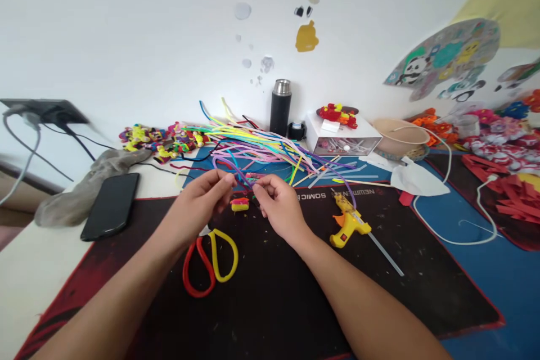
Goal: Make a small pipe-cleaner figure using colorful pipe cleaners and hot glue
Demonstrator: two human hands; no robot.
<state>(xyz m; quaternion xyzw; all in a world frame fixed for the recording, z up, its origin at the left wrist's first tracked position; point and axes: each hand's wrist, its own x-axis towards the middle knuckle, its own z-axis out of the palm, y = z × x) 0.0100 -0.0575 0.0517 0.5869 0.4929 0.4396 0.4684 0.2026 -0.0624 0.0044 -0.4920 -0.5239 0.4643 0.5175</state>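
Both my hands are raised over the back of the dark mat (270,298). A purple pipe cleaner (232,164) loops up between them, and its long end arcs off to the right. My left hand (206,194) pinches it between thumb and finger. The fingers of my right hand (276,202) are closed on the same pipe cleaner. A small pink and yellow piece (240,205) lies between the hands. Scissors with red and yellow handles (225,256) rest below my left hand. A pile of coloured pipe cleaners (261,143) spreads behind the hands.
A yellow glue gun (349,222) with a clear stick lies at the right. A black phone (110,205) is at the left. Behind stand a black flask (280,109), a small drawer box (346,143) and a beige bowl (399,138). A white cable (459,243) curls at the right.
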